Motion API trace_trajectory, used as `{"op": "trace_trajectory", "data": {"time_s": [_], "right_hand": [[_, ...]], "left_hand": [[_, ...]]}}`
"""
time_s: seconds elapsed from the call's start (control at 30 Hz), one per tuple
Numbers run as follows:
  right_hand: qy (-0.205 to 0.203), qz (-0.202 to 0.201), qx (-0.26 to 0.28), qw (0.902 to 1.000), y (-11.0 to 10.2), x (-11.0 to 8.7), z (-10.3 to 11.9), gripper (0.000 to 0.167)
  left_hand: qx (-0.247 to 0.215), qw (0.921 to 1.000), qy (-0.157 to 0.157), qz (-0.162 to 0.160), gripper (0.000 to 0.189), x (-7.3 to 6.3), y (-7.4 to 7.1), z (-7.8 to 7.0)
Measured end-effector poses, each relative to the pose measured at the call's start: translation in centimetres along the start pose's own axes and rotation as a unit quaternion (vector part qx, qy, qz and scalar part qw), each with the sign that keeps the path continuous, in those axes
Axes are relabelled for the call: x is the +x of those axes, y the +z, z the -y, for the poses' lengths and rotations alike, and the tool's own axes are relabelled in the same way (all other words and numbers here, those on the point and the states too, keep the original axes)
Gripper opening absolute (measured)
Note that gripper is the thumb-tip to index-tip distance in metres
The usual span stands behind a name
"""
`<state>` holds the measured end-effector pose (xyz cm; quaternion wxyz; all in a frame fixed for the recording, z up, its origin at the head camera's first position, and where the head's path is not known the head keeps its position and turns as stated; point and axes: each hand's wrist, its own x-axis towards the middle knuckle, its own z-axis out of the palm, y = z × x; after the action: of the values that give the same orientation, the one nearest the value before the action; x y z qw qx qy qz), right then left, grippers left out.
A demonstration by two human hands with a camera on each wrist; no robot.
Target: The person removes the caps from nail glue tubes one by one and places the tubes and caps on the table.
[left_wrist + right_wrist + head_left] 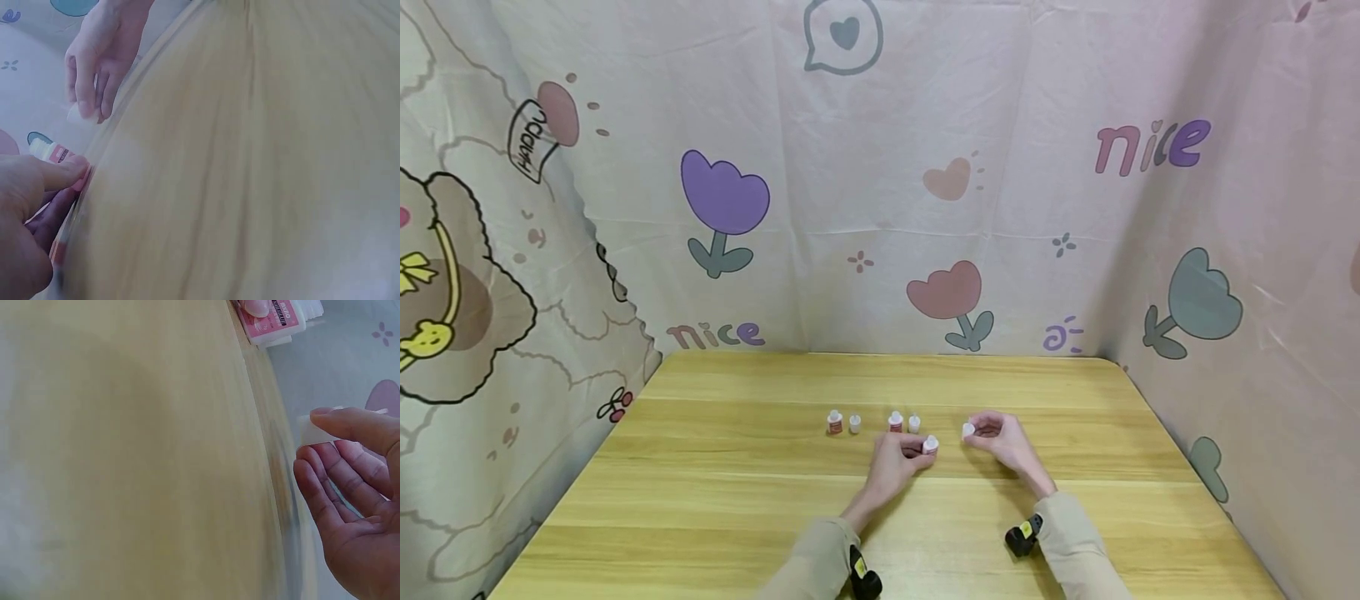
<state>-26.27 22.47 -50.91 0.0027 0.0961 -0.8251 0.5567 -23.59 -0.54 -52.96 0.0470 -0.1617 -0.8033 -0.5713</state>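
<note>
Between thumb and fingers, my left hand (891, 468) holds a small glue bottle (930, 447) with a white top. In the right wrist view the bottle (270, 326) shows a pink label with lettering. My right hand (1009, 443) pinches a small white cap (968, 430) to the right of that bottle, with a gap between them. Seen from the right wrist, the cap (314, 433) sits between the thumb and fingertips, the other fingers loosely bent. In the left wrist view, the bottle (57, 152) leans in my left fingers, its top toward the upper left.
Behind my left hand stand a second labelled bottle (896, 421) and a white cap (914, 424). Farther left are another bottle (835, 423) and its neighbouring cap (855, 424). The wooden table (737, 483) ends at a printed cloth backdrop (850, 292).
</note>
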Motion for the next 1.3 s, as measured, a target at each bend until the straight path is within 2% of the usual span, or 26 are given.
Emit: {"op": "trace_trajectory", "data": {"time_s": [0.2, 0.57, 0.83, 1.3], "right_hand": [[0.007, 0.003, -0.013, 0.9999, -0.2, 0.3, -0.5, 0.034], [0.025, -0.002, -0.014, 0.9996, -0.5, 0.7, -0.8, 0.034], [0.04, -0.011, -0.006, 0.9991, -0.4, 0.7, -0.7, 0.033], [0.057, -0.022, -0.005, 0.9981, -0.5, 0.7, -0.8, 0.032]], "left_hand": [[0.003, 0.9999, -0.013, -0.011, 0.019, 0.3, 1.1, -0.2], [0.023, 0.9993, -0.009, -0.029, 0.02, 1.0, 2.7, -0.6], [0.016, 0.9984, -0.032, -0.045, 0.024, 1.6, 3.8, -0.8], [0.045, 0.9945, -0.033, -0.089, 0.021, 2.2, 5.0, -1.3]]}}
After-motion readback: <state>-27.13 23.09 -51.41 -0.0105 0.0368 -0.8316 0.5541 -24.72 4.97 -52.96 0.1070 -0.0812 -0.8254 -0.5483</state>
